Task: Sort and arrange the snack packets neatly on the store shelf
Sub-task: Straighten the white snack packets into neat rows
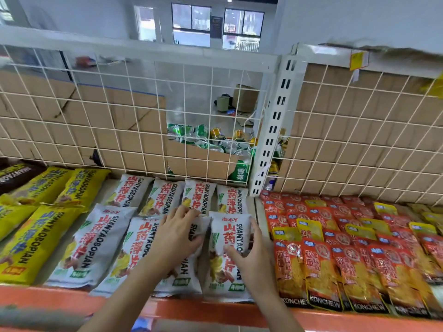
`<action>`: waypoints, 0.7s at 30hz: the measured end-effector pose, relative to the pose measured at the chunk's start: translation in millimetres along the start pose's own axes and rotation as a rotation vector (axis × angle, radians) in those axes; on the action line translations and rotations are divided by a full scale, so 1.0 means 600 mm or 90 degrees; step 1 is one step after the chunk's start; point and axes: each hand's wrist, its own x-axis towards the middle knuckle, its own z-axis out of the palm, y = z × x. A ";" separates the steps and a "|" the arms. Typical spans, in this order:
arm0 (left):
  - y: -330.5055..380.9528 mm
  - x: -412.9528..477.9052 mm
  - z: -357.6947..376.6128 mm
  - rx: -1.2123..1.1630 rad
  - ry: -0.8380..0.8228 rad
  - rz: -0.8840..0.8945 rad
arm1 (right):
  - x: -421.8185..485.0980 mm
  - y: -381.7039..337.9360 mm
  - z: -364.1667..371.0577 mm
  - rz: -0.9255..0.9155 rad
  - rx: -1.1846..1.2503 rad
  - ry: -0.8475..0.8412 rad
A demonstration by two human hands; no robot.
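On the store shelf point(48, 298), the left hand point(177, 233) lies flat, grip wide, steadying one white Shanyaobopian packet point(185, 280), while the right hand point(250, 256), grip also wide, presses the neighbouring packet point(230, 232), apparently to square up the front row.

i see white packets point(93, 243) with red lettering beside yellow packets point(28, 240) with blue lettering. red-orange packets point(318, 269) lie under a white wire grid point(119, 111).

Shelf point(36, 298): yellow packets point(31, 240), white packets point(91, 240), red packets point(347, 259).
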 end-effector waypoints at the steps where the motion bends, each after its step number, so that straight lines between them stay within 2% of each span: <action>1: 0.001 0.004 -0.005 0.020 -0.022 0.005 | -0.001 0.000 0.000 0.007 0.006 -0.010; 4: 0.019 0.024 -0.022 0.026 -0.075 0.072 | 0.000 0.008 0.006 0.006 0.036 -0.012; 7: 0.045 0.059 -0.023 0.023 -0.134 0.136 | -0.006 0.001 0.005 0.000 -0.040 -0.014; 12: 0.054 0.110 -0.001 -0.021 -0.219 0.135 | -0.028 -0.004 0.026 -0.010 -0.163 -0.011; 16: 0.052 0.133 0.007 -0.053 -0.251 0.125 | -0.028 -0.002 0.032 0.026 -0.107 0.041; 21: 0.048 0.142 0.011 -0.080 -0.273 0.132 | -0.026 0.003 0.023 0.095 -0.001 0.047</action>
